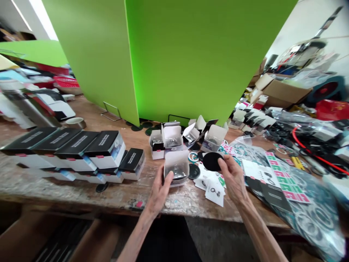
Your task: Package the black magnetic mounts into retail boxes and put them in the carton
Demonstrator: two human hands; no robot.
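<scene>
My left hand (pixel 160 187) grips the left side of an open white box (pixel 176 162), its thumb over the front edge; a clear plastic insert shows inside. In my right hand (pixel 231 173) a flat black disc (pixel 212 161) is pinched at its right edge, above the table and to the right of the box. Below the disc lie small white printed leaflets (pixel 215 193). Another black disc (pixel 194 171) rests between the box and the leaflets. Behind, several open boxes (pixel 172 137) stand in a row.
Closed black-and-white boxes (pixel 105 149) are stacked at the left on the wooden table (pixel 122 194). A green panel (pixel 185 58) stands behind. Sticker sheets (pixel 286 178), plastic bags and a red cable (pixel 308 149) cover the right side.
</scene>
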